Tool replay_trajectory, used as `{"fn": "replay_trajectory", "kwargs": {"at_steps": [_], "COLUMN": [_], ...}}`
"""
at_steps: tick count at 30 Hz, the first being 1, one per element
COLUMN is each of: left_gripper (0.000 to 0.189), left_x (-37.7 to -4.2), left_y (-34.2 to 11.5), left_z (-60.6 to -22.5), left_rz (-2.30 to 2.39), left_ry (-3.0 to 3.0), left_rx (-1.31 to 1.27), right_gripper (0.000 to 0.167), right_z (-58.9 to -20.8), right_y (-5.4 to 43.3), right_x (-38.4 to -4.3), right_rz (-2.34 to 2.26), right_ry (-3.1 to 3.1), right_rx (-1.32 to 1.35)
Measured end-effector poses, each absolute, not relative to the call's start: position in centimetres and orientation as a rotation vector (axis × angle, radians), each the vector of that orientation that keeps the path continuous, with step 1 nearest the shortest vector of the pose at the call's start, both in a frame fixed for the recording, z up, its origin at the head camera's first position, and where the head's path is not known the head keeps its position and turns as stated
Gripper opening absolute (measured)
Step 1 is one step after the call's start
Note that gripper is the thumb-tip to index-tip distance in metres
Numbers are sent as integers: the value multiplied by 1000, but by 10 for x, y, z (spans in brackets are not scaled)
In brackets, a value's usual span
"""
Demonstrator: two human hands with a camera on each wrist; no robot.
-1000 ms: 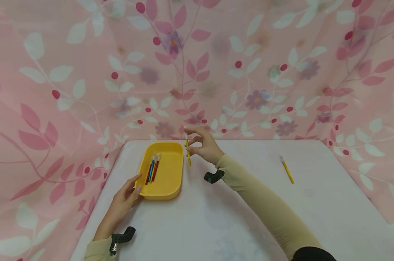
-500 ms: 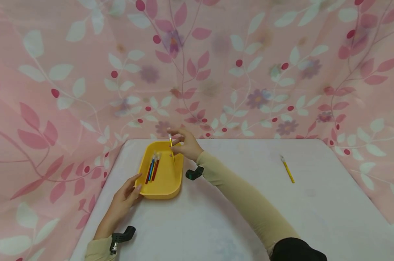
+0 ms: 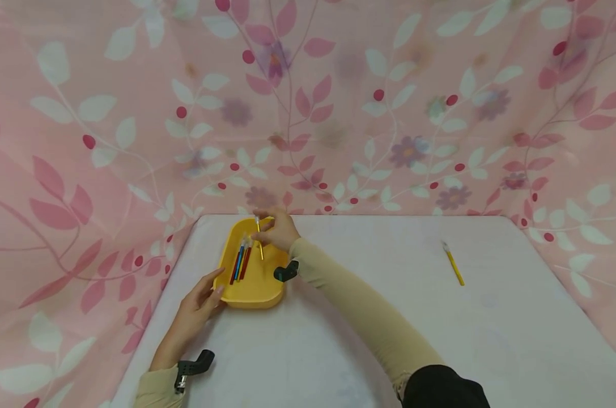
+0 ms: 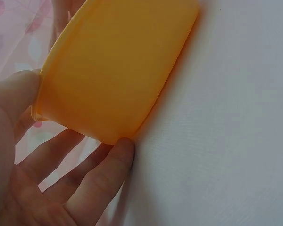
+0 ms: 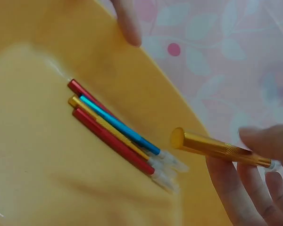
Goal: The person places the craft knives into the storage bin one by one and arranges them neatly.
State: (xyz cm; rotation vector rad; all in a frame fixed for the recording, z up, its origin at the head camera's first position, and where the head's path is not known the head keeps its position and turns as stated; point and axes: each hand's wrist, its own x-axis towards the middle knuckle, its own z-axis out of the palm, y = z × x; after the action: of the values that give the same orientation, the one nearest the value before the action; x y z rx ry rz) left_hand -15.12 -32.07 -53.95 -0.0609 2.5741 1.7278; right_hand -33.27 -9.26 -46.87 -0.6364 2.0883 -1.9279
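A yellow tray (image 3: 263,286) stands at the table's left. My left hand (image 3: 191,309) grips its near left corner, the thumb at the rim and fingertips against the outer wall in the left wrist view. Over the tray, my right hand (image 3: 282,231) pinches a gold craft knife (image 5: 203,145) with a knurled grip; its tip end is mostly hidden by fingers. The knife tilts, handle end down, apart from the tray floor. Several capped craft knives lie side by side inside: a blue one (image 5: 120,123), a gold one (image 5: 112,131) and red ones (image 5: 114,143).
Another yellow-gold craft knife (image 3: 453,265) with a clear cap lies on the white table (image 3: 369,272) at the right. A pink floral cloth (image 3: 338,113) hangs behind the table and along its sides.
My right hand has moved left with the gold craft knife, from beside the tray to above its inside, and slightly lower, near the other knives. The left hand keeps its hold on the tray.
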Motion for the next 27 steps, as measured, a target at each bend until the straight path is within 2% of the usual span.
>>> {"fn": "replay_trajectory", "kwargs": {"at_steps": [27], "left_gripper": [59], "left_x": [-152], "left_y": [-320], "left_z": [-536], "left_rz": [1701], "left_ry": [2592], "left_rx": [-85], "right_gripper": [55], "right_z": [-493], "right_y": [-124], "right_x": [-333], "right_rz": [-1620], "right_ry": [2327], "right_rx": [-470]}}
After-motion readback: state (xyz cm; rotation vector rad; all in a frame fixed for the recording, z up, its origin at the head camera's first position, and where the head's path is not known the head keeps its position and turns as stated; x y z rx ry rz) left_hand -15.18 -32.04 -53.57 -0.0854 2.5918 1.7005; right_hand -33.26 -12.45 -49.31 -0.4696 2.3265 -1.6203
